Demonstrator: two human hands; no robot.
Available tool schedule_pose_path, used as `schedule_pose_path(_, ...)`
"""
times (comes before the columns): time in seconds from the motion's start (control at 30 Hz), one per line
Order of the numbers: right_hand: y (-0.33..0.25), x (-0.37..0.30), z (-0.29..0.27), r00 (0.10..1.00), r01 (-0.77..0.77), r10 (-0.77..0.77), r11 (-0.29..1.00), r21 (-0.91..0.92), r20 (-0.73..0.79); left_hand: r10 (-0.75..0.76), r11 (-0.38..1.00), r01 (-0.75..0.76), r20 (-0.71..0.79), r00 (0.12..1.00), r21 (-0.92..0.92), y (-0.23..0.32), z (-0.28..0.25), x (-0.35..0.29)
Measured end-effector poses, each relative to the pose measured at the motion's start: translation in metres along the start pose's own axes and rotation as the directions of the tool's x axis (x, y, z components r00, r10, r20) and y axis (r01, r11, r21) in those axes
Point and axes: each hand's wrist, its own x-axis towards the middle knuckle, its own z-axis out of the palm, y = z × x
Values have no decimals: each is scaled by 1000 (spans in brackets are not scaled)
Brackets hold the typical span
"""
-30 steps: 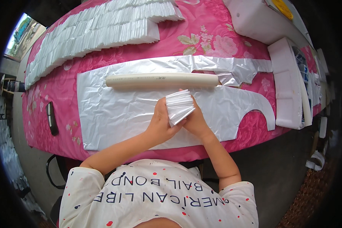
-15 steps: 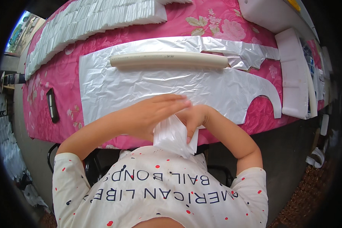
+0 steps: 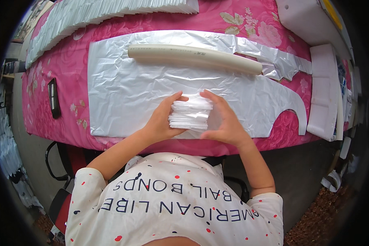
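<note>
A folded white plastic bundle [image 3: 190, 115], its many thin layers showing at the edge, is over the near middle of a shiny apron-shaped plastic sheet [image 3: 123, 102]. My left hand [image 3: 161, 118] is closed on the bundle's left end, thumb on the near side and fingers on the far side. Around its right end my right hand [image 3: 228, 125] curves with thumb and fingers spread apart; a gap shows between the palm and the bundle. Across the sheet's far part lies a thick beige tube [image 3: 192, 56].
A pink flowered cloth [image 3: 98, 30] covers the table. Long rows of folded white plastic packets [image 3: 102, 12] line the far left. A dark phone-like object [image 3: 53, 98] lies at the left edge. White foam boxes [image 3: 324, 92] stand on the right.
Both hands have moved away from my body, over the sheet, with the bundle. My right hand has loosened from it and spread. The bundle now shows its layered edge.
</note>
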Motion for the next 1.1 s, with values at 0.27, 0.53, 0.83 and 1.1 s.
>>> schedule_pose_path(0.27,12,5,29,984,54,-56,998,-17,-171,142,980,-150,69,988,134,-9,-2,8)
schedule_pose_path(0.53,27,-1,34,959,117,-148,983,-139,-241,86,963,-114,122,989,242,-16,-4,3)
schedule_pose_path(0.83,2,79,-50,707,80,-244,960,-267,-663,299,885,-250,-70,952,393,27,-54,76)
schedule_pose_path(1.1,55,245,-91,601,-61,-502,748,-661,-622,366,648,-257,2,930,717,-8,-82,198)
